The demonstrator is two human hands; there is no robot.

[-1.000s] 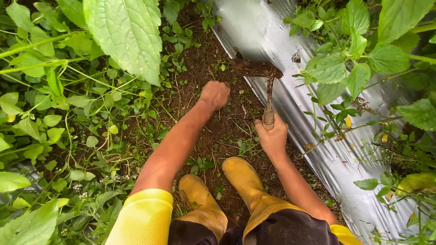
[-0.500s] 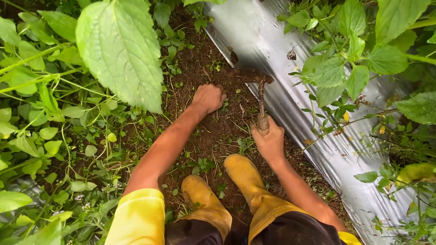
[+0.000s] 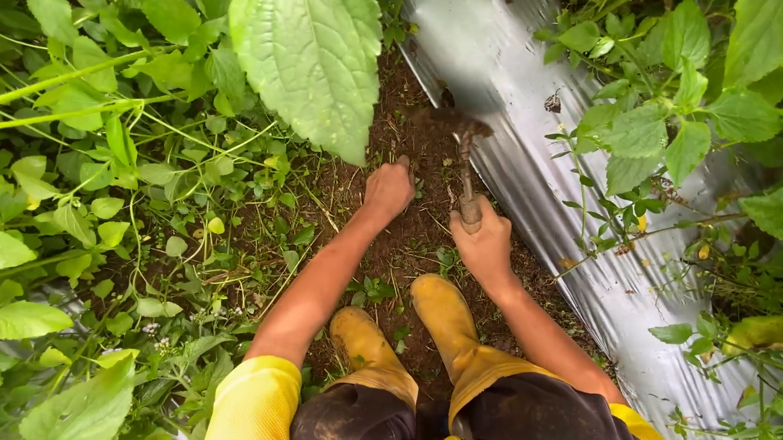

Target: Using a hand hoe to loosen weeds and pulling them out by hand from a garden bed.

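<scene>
Right hand: the right hand point(image 3: 485, 247) is closed tight round the wooden handle of a short hand hoe point(image 3: 465, 168), just ahead of the right boot.
Left hand: the left hand point(image 3: 388, 188) is curled into a loose fist, knuckles up, fingers pressed into the soil; whether it grips anything I cannot tell.
Boots: two muddy yellow rubber boots point(image 3: 440, 319) stand side by side on the soil strip, just behind both hands.
Clothing: yellow sleeves point(image 3: 250, 411) and dark, dirt-stained shorts point(image 3: 352, 424) sit at the near edge, behind the boots.
Hand hoe: the handle rises from the right fist away from the boots; the dark, soil-caked blade point(image 3: 453, 120) lies at the far end, at the edge of the plastic sheet, just beyond and right of the left hand.
Soil strip: bare brown earth point(image 3: 393, 246) with small weed seedlings runs from the boots onward past the hoe blade.
Plastic mulch: a silver plastic sheet point(image 3: 529, 152) borders the soil strip to the right of the hoe.
Plants: leafy green weeds point(image 3: 99, 171) crowd left of the soil strip; more foliage point(image 3: 687, 128) overhangs the sheet on the right.
Big leaf: one broad leaf point(image 3: 310, 56) hangs close to the camera, above the left hand.
</scene>
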